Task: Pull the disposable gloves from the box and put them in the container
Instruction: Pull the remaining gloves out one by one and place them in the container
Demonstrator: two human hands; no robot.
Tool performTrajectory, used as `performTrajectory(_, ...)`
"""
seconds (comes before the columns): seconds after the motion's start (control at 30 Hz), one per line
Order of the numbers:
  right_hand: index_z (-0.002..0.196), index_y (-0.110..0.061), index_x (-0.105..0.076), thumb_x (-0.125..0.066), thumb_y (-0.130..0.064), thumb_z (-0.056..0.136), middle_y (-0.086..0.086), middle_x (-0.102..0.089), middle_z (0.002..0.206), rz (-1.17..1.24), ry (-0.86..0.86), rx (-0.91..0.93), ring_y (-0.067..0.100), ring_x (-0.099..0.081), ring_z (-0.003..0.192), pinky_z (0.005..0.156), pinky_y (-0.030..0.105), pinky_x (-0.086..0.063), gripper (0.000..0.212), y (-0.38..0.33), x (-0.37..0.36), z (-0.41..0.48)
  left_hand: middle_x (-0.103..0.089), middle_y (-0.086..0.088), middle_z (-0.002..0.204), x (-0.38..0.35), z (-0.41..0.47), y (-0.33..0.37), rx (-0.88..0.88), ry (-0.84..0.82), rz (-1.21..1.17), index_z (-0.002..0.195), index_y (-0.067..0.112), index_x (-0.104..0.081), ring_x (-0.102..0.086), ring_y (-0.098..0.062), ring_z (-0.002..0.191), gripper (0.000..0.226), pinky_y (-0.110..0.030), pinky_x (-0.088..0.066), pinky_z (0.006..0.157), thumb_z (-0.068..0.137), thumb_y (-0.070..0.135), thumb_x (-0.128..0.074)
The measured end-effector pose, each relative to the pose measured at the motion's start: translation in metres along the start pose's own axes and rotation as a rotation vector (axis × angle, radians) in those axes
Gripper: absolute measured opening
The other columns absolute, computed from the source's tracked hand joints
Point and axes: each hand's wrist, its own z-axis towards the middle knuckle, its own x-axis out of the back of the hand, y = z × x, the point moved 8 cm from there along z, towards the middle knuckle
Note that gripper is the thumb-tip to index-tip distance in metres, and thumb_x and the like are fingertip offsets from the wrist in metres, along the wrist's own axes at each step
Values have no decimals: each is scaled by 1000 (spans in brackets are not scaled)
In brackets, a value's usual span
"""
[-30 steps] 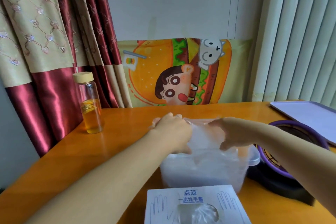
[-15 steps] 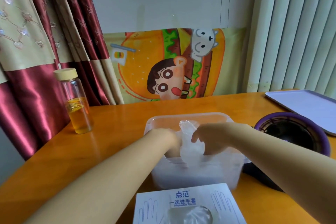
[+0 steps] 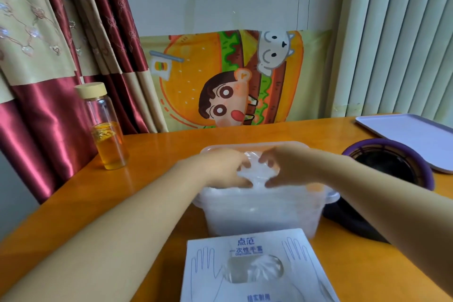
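A translucent plastic container stands mid-table, holding thin clear disposable gloves. Both hands are over its opening. My left hand and my right hand face each other, fingers and thumbs curled around a bunched clear glove between them, just above the gloves lying inside. In front of the container lies the white glove box with blue hand outlines; clear gloves show through its oval opening.
A glass bottle with amber liquid and a cream cap stands at the left. A black pot with a purple rim sits right of the container, a pale tray behind it. A cartoon cloth hangs at the back.
The hands have come closer together over the container, squeezing the glove into a smaller bunch between them. The camera has tilted slightly.
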Motion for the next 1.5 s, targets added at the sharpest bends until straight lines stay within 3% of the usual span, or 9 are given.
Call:
performTrajectory(0.1, 112, -24, -66, -66, -28, 87, -19, -62, 87, 177, 363, 155, -3, -55, 71, 65, 12, -43, 26, -24, 43, -44, -56, 14, 101, 27, -44, 10, -87, 281, -162, 119, 27, -60, -51, 0, 79, 29, -14, -40, 69, 91, 33, -63)
performTrajectory(0.17, 103, -27, -69, -66, -28, 87, -22, -61, 77, 209, 335, 261, -7, -55, 66, 62, 10, -44, 17, -45, 38, -69, -57, 18, 93, 27, -76, 18, -143, 347, -285, 106, 28, -64, -54, 2, 80, 16, -9, -41, 67, 90, 28, -64)
performTrajectory(0.33, 120, -31, -61, -61, -35, 89, -14, -61, 113, 125, -66, 329, -13, -46, 68, 62, -1, -37, 31, -69, -42, -88, -60, 21, 97, -19, -114, 19, -68, 175, -402, 109, 32, -62, -55, 7, 87, 25, -9, -45, 73, 86, 39, -68)
performTrajectory(0.5, 106, -29, -67, -65, -35, 87, -11, -58, 103, 269, 31, 268, -4, -47, 73, 64, 9, -36, 20, -65, -61, -81, -32, 24, 147, -73, -116, 22, -37, -93, -242, 147, 41, -25, -35, 3, 127, 86, -14, -29, 93, 75, 62, -68)
performTrajectory(0.87, 84, -29, -61, -61, -24, 90, -12, -55, 92, 429, 376, 211, 3, -54, 68, 61, 11, -42, 8, -58, -23, -91, -43, 22, 139, -81, -113, 21, -38, -95, -323, 136, 42, -36, -47, 0, 118, 76, -22, -43, 96, 72, 60, -72)
performTrajectory(1.07, 107, -28, -64, -65, -37, 85, -22, -53, 97, 430, 326, 212, -5, -51, 71, 62, 9, -41, 23, -64, -30, -95, -45, 18, 138, -83, -115, 18, -9, -98, -295, 136, 42, -36, -47, -6, 121, 78, -34, -46, 101, 70, 66, -70)
performTrajectory(1.2, 95, -27, -70, -62, -37, 88, -20, -53, 89, 271, 443, 215, 1, -47, 77, 68, 17, -42, 15, -73, -19, -98, -50, 18, 135, -81, -117, 22, -9, -110, -328, 131, 43, -40, -53, -6, 114, 70, -31, -49, 96, 71, 62, -72)
performTrajectory(1.37, 92, -17, -73, -60, -31, 89, -11, -67, 83, 528, 680, 130, 0, -58, 69, 62, 15, -45, 19, -53, 25, -106, -46, 18, 132, -82, -123, 23, 25, -171, -309, 141, 36, -31, -51, -4, 106, 77, -22, -45, 90, 78, 59, -68)
performTrajectory(1.5, 93, -19, -73, -56, -35, 92, -13, -69, 85, 641, 579, 66, 0, -63, 77, 67, 15, -48, 24, -38, 31, -103, -54, 18, 132, -74, -123, 20, 28, -96, -319, 134, 39, -38, -56, -3, 107, 75, -23, -49, 92, 72, 63, -72)
